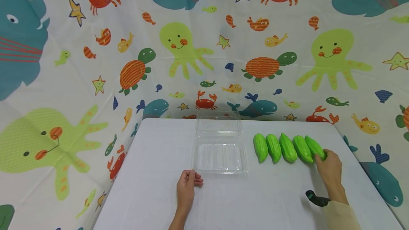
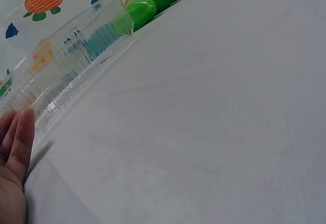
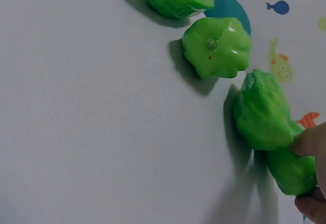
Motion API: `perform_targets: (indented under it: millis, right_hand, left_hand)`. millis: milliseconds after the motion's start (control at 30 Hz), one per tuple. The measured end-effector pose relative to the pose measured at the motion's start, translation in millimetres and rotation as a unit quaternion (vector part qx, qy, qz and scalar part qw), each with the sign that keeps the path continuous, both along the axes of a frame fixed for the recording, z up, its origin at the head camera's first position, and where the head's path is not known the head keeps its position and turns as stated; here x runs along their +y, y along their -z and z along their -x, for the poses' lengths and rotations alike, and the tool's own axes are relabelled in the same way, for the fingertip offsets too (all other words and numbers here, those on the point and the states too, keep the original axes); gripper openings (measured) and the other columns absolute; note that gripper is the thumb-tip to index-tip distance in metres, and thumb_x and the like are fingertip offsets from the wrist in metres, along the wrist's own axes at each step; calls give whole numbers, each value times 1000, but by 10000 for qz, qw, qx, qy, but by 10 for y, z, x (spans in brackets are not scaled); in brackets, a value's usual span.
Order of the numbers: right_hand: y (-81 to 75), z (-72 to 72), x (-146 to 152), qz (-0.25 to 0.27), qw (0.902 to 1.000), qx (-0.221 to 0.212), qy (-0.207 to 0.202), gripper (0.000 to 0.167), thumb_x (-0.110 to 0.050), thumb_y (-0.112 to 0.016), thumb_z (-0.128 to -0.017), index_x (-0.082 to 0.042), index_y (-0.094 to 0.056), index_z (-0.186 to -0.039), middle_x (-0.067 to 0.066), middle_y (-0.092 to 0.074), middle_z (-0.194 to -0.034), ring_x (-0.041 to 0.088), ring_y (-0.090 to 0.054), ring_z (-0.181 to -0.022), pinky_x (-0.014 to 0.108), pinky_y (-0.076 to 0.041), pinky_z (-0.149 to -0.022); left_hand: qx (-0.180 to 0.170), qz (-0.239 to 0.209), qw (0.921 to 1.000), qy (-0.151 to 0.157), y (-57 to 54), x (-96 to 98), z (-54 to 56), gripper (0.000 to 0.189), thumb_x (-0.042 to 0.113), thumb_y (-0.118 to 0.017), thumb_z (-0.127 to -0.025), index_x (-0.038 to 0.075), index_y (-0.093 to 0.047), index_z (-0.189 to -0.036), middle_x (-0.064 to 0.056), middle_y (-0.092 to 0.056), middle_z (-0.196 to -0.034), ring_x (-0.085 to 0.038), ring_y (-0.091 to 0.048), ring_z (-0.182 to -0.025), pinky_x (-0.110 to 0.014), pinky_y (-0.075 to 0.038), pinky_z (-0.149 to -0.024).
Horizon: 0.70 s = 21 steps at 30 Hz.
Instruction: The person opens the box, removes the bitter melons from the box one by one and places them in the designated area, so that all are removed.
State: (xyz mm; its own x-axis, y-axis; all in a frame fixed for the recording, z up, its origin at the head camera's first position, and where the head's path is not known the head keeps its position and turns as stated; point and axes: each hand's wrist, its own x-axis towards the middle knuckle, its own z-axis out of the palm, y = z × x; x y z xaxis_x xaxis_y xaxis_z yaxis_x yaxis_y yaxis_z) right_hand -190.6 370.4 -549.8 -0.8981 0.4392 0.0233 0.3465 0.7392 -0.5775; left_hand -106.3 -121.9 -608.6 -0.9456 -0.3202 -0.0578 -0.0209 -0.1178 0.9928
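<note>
Several glossy green bitter melons [image 1: 288, 148] with ridged skins lie in a row on the right half of the table. My right hand [image 1: 330, 168] pinches the near end of the rightmost bitter melon [image 1: 314, 147] between thumb and fingers; the right wrist view shows that melon [image 3: 291, 170] against its neighbour [image 3: 262, 112]. A clear plastic box [image 1: 220, 171] with its lid [image 1: 218, 125] folded back stands left of the melons. Beside its near left corner is my left hand [image 1: 186, 189], fingers loosely extended. In the left wrist view the fingertips [image 2: 25, 119] appear to touch the box rim.
The white table [image 1: 153, 173] ends at a curtain [image 1: 204, 52] printed with sea animals, at the back and on both sides. A black strap-like piece [image 1: 316, 198] sticks out from the right wrist beside the beige sleeve [image 1: 340, 215].
</note>
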Motion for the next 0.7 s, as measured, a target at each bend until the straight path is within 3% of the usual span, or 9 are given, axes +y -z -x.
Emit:
perform_targets:
  millis: [400,700]
  right_hand:
    - [31,-4,-14,66,9996,-254,-43,55,-14,-52,-102,20,-34,-142,44,-41,-137,57,-42,-126,67,-41,-106]
    - [51,-5,-27,0,9999,-94,-113,53,-10,-53,-100,20,-36,-140,44,-43,-135,57,-43,-125,68,-41,-104]
  left_hand:
    - [39,-80,10000,-22,-8,11,0,30,24,-56,-104,-6,-56,-101,-20,-67,-88,-17,-71,-70,-32,-65,-65]
    - [49,-70,10000,0,-12,3,2,31,25,-55,-104,-6,-57,-102,-21,-67,-89,-17,-71,-71,-32,-65,-66]
